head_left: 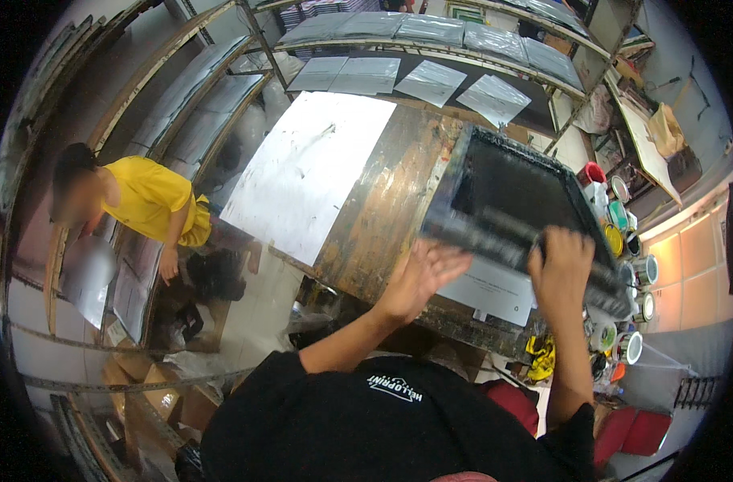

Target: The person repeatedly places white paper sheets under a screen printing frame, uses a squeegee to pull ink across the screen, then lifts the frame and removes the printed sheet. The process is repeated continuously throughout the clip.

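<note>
A dark, ink-stained screen-printing frame (503, 233) is tilted over the right half of the wooden worktable (382, 185), its near edge lifted and blurred. My right hand (563, 261) has its fingers closed over that near edge. Close to the frame's left corner, my left hand (423, 281) is open with fingers stretched out; whether it touches the frame I cannot tell. Partly under the frame lies a white sheet (491, 293) with small grey print. A large white sheet (306, 173), marked with a few dark smudges, covers the table's left part.
Several paint cans (615, 241) crowd the table's right side. A yellow cloth (541, 357) hangs by the near right corner. Racks with silvery sheets (431, 32) stand behind. To the left, a person in a yellow shirt (150, 197) holds a sheet (89, 281) beside shelves.
</note>
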`<state>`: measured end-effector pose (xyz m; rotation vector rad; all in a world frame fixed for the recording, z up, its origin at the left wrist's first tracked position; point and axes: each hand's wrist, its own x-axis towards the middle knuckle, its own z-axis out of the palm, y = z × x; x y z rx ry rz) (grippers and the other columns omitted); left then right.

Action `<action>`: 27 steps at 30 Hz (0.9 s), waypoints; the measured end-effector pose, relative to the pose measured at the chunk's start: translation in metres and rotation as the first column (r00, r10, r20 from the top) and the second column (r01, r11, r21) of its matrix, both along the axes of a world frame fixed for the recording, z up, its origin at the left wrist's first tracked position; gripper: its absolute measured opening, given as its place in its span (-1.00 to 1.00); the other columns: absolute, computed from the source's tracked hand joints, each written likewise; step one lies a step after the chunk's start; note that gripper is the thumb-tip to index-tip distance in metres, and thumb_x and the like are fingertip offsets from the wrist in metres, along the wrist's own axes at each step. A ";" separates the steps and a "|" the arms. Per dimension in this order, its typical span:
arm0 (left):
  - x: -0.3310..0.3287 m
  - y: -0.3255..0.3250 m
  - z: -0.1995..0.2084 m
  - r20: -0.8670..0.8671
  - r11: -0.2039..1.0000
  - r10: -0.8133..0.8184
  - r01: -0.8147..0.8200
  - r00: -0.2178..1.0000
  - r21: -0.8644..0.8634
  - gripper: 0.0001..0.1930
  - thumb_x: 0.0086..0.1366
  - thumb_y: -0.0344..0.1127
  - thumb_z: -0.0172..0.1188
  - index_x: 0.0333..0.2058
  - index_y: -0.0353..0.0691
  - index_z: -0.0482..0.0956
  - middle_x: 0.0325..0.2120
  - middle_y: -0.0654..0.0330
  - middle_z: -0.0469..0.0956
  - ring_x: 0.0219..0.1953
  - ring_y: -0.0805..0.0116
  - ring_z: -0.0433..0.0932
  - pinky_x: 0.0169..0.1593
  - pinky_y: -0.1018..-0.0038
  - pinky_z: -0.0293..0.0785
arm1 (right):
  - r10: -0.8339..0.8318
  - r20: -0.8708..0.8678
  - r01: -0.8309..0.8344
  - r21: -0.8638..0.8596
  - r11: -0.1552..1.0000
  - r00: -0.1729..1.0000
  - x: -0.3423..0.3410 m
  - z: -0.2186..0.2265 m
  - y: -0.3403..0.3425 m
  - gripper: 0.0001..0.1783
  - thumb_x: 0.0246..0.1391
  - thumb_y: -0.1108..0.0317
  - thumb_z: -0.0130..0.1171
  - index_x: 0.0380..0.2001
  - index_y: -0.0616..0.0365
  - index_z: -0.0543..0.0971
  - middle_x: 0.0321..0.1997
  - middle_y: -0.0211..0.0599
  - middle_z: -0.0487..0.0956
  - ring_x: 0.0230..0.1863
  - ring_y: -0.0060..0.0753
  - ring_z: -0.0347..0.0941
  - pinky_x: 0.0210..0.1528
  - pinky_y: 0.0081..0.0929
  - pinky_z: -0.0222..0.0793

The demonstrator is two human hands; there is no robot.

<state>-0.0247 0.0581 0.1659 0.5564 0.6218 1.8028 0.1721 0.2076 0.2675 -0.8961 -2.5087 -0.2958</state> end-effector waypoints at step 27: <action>0.008 0.066 -0.090 -0.940 0.847 0.031 -0.508 0.338 -0.155 -0.47 0.14 -0.48 0.34 0.14 -0.27 0.55 0.04 -0.01 0.63 -0.08 0.31 0.66 -0.06 0.37 0.62 | 0.033 -0.201 -0.031 0.015 0.999 0.979 -0.065 0.150 0.168 -0.54 0.32 0.05 -0.07 -0.37 0.29 0.48 -0.35 0.11 0.52 -0.24 0.25 0.41 -0.09 -0.08 0.22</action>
